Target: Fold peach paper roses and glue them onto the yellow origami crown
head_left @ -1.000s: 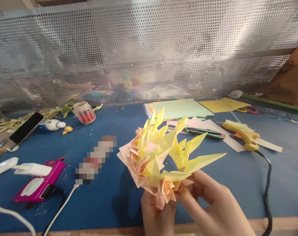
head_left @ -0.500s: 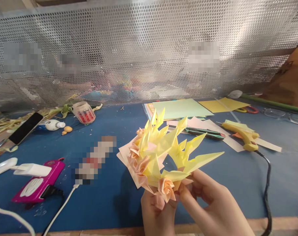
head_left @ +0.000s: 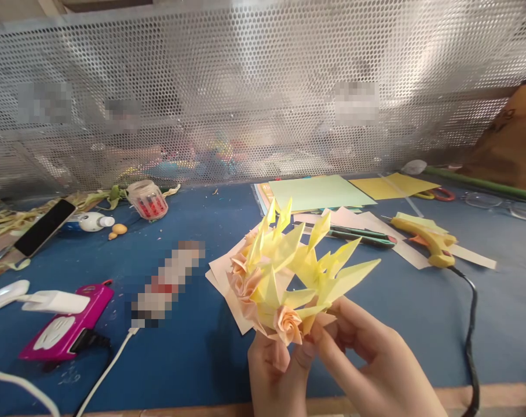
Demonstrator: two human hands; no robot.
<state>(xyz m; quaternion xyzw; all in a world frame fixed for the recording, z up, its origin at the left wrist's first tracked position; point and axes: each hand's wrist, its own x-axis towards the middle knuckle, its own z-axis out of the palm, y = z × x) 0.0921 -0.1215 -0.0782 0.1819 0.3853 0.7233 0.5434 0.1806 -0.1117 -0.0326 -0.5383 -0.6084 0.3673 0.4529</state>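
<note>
Between my two hands, above the table's front part, I hold a paper crown (head_left: 284, 260) with pointed yellow spikes. Folded peach paper roses run along its outer side, and one paper rose (head_left: 288, 325) faces me. My left hand (head_left: 276, 370) grips the crown's lower edge from below, its fingers partly hidden behind the flowers. With thumb and fingers closed, my right hand (head_left: 371, 359) pinches the near right edge beside that rose. Pale pink paper sheets (head_left: 228, 284) lie on the table behind and left of the crown.
At right lie a yellow hot glue gun (head_left: 428, 237) with a black cord and a green box cutter (head_left: 358, 233). Green paper (head_left: 321, 194) lies near the perforated screen (head_left: 254, 87). Left are a magenta power strip (head_left: 72, 324), a phone (head_left: 44, 227) and a jar (head_left: 148, 200).
The crown has turned and tilted slightly in my hands, its right spikes shifting left and the front rose rising a little. Both hands keep their hold.
</note>
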